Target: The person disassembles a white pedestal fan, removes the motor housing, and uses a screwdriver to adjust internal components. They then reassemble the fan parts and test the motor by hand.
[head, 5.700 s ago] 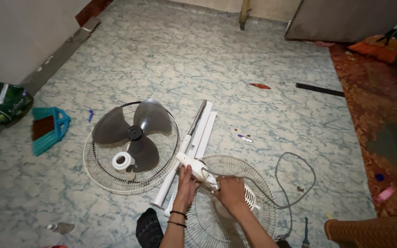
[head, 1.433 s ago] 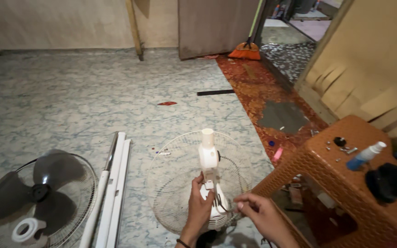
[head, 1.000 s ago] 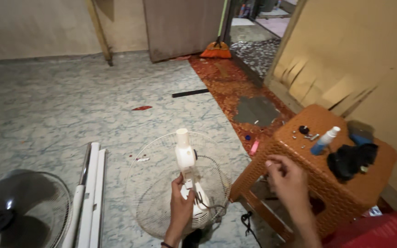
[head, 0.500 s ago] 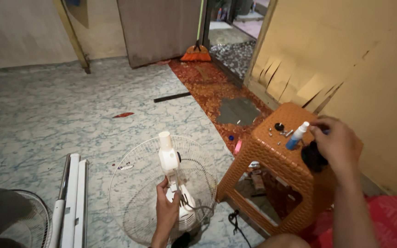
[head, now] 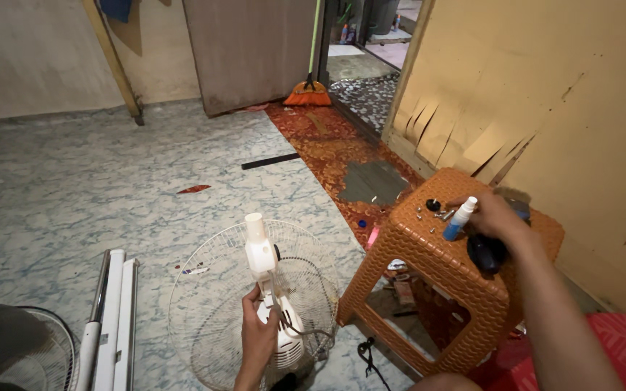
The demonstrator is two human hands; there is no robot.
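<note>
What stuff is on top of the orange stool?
On the orange stool sit a small spray bottle, little screws and a black thing. The right hand covers whatever lies beneath it.

Our right hand leaves white fan motor unit, now rests on orange stool beside small spray bottle.

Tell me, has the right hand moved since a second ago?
Yes. The right hand left the fan motor and reached rightward onto the orange stool, beside the small bottle.
</note>
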